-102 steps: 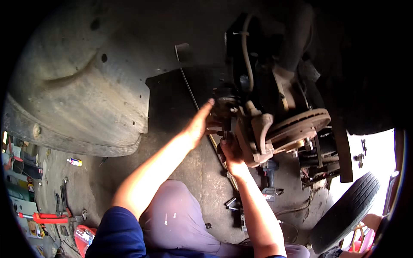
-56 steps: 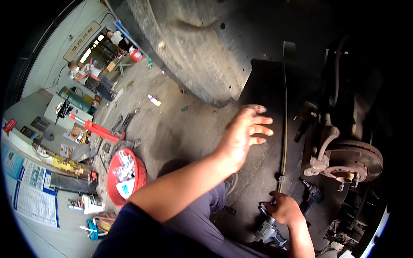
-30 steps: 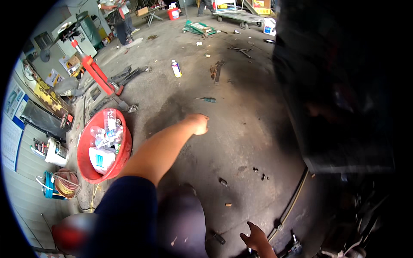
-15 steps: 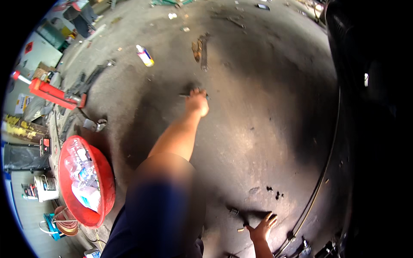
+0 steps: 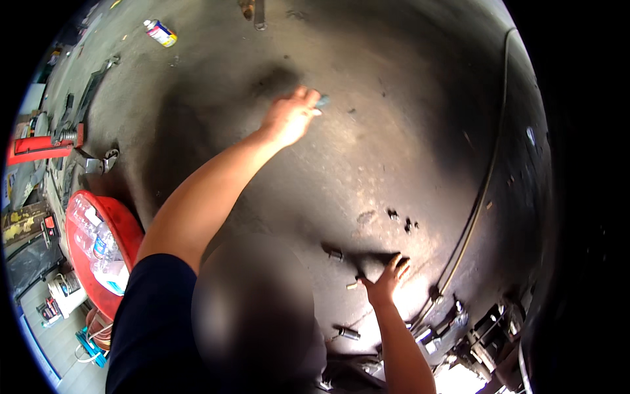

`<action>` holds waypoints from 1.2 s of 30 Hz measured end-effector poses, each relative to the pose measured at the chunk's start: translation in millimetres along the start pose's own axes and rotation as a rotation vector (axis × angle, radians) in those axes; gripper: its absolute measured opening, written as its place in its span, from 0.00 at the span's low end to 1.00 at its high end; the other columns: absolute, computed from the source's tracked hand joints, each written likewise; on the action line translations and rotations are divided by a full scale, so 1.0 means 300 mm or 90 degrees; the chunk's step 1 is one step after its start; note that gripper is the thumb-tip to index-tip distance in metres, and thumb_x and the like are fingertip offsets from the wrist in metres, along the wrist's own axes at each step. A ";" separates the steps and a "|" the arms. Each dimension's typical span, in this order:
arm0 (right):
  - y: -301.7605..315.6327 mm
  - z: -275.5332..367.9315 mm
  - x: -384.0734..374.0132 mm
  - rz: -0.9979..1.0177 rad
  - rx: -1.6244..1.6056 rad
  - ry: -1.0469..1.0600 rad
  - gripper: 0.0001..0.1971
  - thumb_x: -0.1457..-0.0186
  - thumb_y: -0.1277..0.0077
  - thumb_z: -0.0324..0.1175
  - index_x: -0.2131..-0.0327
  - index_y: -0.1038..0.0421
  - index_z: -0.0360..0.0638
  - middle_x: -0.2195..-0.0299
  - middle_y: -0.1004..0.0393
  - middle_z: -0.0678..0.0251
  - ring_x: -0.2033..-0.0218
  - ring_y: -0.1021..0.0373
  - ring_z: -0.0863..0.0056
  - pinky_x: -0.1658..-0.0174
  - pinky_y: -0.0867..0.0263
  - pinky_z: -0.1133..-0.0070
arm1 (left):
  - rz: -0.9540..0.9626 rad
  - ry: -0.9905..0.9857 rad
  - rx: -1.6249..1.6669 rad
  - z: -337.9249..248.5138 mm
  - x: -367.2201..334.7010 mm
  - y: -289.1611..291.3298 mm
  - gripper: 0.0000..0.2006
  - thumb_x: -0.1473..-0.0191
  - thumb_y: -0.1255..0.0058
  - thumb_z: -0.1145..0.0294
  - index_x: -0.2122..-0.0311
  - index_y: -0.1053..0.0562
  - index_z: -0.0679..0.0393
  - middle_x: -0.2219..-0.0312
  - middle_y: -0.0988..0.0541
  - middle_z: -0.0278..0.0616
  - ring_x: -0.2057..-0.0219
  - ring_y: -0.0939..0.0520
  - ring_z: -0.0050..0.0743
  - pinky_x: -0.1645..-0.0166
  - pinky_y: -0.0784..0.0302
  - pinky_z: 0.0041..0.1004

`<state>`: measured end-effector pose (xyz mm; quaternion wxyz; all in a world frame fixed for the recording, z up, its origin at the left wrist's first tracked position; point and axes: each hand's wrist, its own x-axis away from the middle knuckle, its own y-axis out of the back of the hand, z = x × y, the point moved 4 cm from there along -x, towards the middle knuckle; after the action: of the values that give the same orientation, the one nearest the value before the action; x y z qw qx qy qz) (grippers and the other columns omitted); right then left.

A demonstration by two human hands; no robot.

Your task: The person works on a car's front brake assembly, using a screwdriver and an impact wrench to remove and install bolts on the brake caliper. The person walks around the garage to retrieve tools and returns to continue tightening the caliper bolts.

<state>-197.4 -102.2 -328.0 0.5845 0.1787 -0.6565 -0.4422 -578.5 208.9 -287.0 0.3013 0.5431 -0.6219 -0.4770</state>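
My left hand point(image 5: 289, 119) is raised over the floor at the end of a stretched arm, its fingers closed. A small blue-grey end of a thing point(image 5: 322, 101) sticks out past the fingers; the rest is hidden and its kind is unclear. Low on the right, my right hand point(image 5: 386, 284) has its fingers spread at the floor. Close by it lie a short dark cylindrical part point(image 5: 335, 255) and a small pale piece point(image 5: 352, 286). Small dark parts point(image 5: 408, 225) lie beyond it.
A red basin point(image 5: 121, 226) with clear plastic bottles stands at the left, near a red jack point(image 5: 39, 150). A spray can point(image 5: 160, 33) and a long wrench point(image 5: 260, 16) lie far off. A cable or hose point(image 5: 482, 190) runs along the right. Metal parts point(image 5: 482, 354) crowd the lower right.
My left hand has come up off the floor with the small thing in it. The view has shifted, so the can and wrench sit higher. My right hand keeps its place beside the small parts.
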 end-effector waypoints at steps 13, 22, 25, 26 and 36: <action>0.268 -0.257 0.015 0.201 -0.226 0.221 0.38 0.39 0.43 0.42 0.31 0.47 0.37 0.44 0.26 0.46 0.47 0.25 0.52 0.43 0.29 0.67 | 0.470 -0.427 0.121 -1.167 0.376 0.171 0.08 0.43 0.46 0.75 0.59 0.30 0.58 0.60 0.30 0.46 0.62 0.21 0.44 0.58 0.23 0.42; 0.938 -0.616 0.526 0.283 -0.790 0.307 0.20 0.31 0.51 0.41 0.46 0.31 0.33 0.62 0.24 0.63 0.66 0.28 0.77 0.59 0.30 0.78 | 0.522 -0.352 0.441 -1.880 0.379 0.330 0.12 0.45 0.44 0.81 0.58 0.33 0.59 0.60 0.25 0.48 0.59 0.19 0.49 0.54 0.23 0.41; 1.033 -0.770 0.605 0.069 -0.808 0.281 0.19 0.31 0.48 0.46 0.52 0.26 0.37 0.73 0.31 0.76 0.76 0.38 0.86 0.73 0.41 0.83 | 0.295 -0.538 0.324 -2.079 0.336 0.415 0.14 0.47 0.41 0.77 0.56 0.32 0.58 0.58 0.24 0.48 0.53 0.21 0.49 0.48 0.25 0.44; 1.042 -0.826 0.624 0.033 -0.863 0.240 0.19 0.31 0.48 0.47 0.52 0.26 0.38 0.74 0.31 0.76 0.76 0.38 0.86 0.73 0.41 0.83 | 0.216 -0.595 0.301 -2.143 0.333 0.429 0.15 0.48 0.39 0.76 0.56 0.31 0.57 0.57 0.24 0.47 0.52 0.22 0.48 0.46 0.26 0.45; 1.025 -0.804 0.742 0.019 -1.084 0.198 0.13 0.31 0.50 0.43 0.57 0.32 0.42 0.73 0.27 0.69 0.76 0.33 0.80 0.71 0.35 0.79 | 0.033 0.065 0.777 -2.119 0.027 0.187 0.05 0.35 0.48 0.63 0.58 0.27 0.50 0.66 0.22 0.31 0.64 0.21 0.22 0.56 0.25 0.25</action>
<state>56.3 -191.5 32.4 0.6086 -0.2701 -0.0171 -0.7459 -34.7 29.6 -5.5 -0.0231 0.6246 -0.7806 -0.0004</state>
